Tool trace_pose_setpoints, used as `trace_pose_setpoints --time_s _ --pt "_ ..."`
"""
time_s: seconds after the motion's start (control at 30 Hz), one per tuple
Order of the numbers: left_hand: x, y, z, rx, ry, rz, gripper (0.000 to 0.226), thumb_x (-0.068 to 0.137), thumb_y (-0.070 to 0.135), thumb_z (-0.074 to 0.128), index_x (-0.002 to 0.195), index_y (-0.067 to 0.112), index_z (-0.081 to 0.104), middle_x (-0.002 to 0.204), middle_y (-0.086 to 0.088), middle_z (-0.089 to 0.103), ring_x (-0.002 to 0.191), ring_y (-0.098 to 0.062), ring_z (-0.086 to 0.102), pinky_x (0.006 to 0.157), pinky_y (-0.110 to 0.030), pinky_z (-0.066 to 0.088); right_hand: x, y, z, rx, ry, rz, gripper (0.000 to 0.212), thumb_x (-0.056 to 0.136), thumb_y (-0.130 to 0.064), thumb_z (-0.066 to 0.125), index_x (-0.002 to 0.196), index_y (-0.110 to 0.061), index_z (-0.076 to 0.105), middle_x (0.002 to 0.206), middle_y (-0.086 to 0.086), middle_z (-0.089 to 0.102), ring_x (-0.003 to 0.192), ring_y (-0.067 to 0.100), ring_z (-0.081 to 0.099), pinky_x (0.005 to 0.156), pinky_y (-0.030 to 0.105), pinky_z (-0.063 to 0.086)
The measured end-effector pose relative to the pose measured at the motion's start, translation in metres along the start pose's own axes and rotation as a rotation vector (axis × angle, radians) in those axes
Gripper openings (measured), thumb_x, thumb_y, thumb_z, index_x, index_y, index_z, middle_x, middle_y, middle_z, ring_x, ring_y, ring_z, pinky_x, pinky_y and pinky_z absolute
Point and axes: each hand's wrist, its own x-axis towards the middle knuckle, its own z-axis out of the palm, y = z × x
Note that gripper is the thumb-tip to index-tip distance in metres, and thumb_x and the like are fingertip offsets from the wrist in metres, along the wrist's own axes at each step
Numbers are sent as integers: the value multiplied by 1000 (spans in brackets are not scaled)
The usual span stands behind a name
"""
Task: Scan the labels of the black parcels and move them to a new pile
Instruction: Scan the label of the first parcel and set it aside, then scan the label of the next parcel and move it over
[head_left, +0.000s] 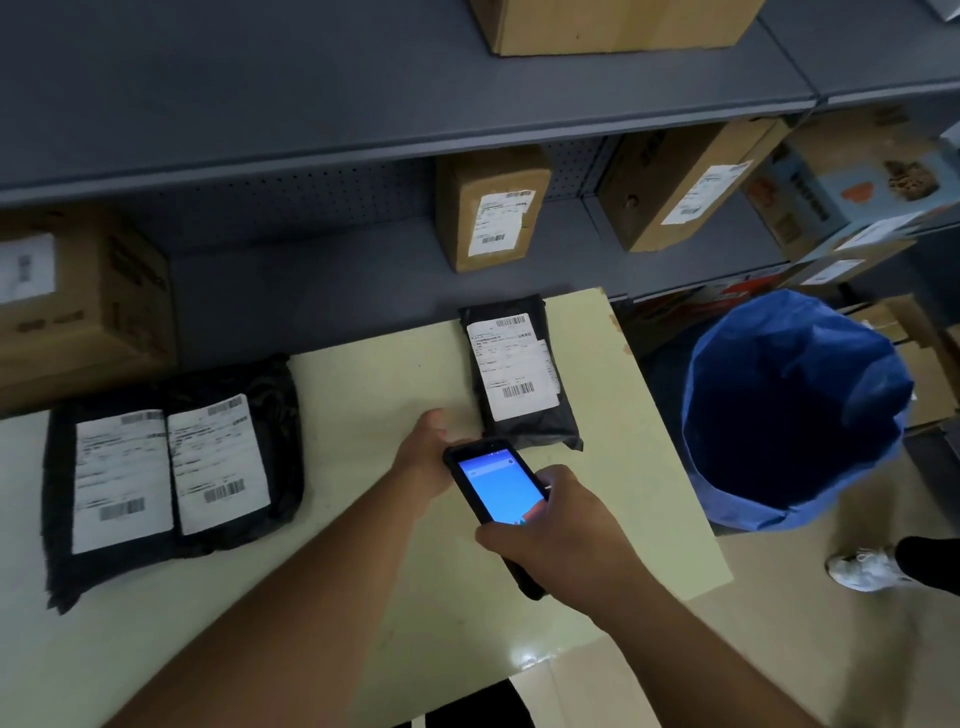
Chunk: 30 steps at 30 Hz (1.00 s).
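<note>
Right hand (563, 535) gripping scanner (496, 480), left hand (428, 452) seemingly open, beside black parcel (519, 374)

Parcel labels (511, 366) blurred (barcodes only); nothing legible

One view only, riding on my head, and it looks forward and steeply down over the pale cream tabletop (363, 395). Wide-angle lens, so the grey metal shelving (363, 124) bows across the top edge. My forearms run in from the bottom corners, close to the lens, my left hand (423, 452) and right hand (561, 530) near centre frame. Off to the right I see down into the blue-lined bin (795, 410) and the glossy floor (779, 649).
</note>
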Motion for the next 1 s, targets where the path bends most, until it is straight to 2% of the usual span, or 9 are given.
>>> trace_pose_setpoints --time_s 0.13,0.17,0.27,0.3,0.43,0.53,0.73,0.9,1.0 --pt "4 -5 -36 31 0 75 49 104 5 47 152 8 43 152 -25 49 104 -31 54 102 -48 51 -7 -12 20 -32 -9 -27 48 77 -38 82 112 -26 51 90 -4 67 64 12 66 59 28 54" --pt "3 -5 -45 24 17 81 49 104 6 48 153 9 42 152 -26 50 107 -31 56 105 -49 51 -9 -15 26 -40 -11 -33 49 77 -38 82 112 -25 51 92 -3 67 67 13 68 60 29 54" --pt "-11 -2 -68 -72 49 59 43 108 15 42 150 9 45 144 -19 52 88 -21 64 73 -27 52 -16 -24 44 -65 -24 -49 50 76 -39 82 112 -24 51 96 -1 67 82 19 74 63 31 56" --pt "-13 -2 -77 -73 72 67 41 108 15 41 149 9 46 141 -18 52 85 -19 64 70 -25 50 -19 -28 51 -63 -32 -55 49 76 -39 82 111 -24 51 96 -1 67 80 19 73 62 31 55" --pt "-26 -3 -117 167 100 172 45 104 9 51 148 8 47 135 -16 55 106 -30 66 94 -37 52 -29 -43 74 -66 -64 -88 50 77 -38 83 112 -25 50 95 -3 64 71 13 65 58 28 52" --pt "-35 -1 -153 388 151 245 59 96 17 66 151 16 45 141 -11 59 121 -31 63 107 -45 51 -36 -55 92 -86 -76 -118 54 75 -40 84 117 -25 51 96 -2 66 79 16 70 62 31 56" --pt "-57 2 -217 409 244 303 58 96 25 66 150 23 45 141 -3 61 115 -23 63 84 -32 54 -51 -80 127 -130 -105 -172 55 75 -40 84 116 -26 51 96 -2 66 84 20 73 62 31 54" --pt "-66 -4 -266 368 339 326 55 97 23 65 149 24 47 143 -3 61 114 -20 59 86 -31 52 -58 -96 154 -176 -123 -195 54 75 -41 84 113 -28 48 97 -3 66 85 20 74 65 35 59" --pt "-71 -7 -295 322 415 340 51 97 17 62 147 20 49 142 -5 61 119 -23 61 76 -27 51 -61 -106 169 -200 -132 -211 55 75 -41 85 114 -27 49 99 -3 67 86 20 74 69 37 61"
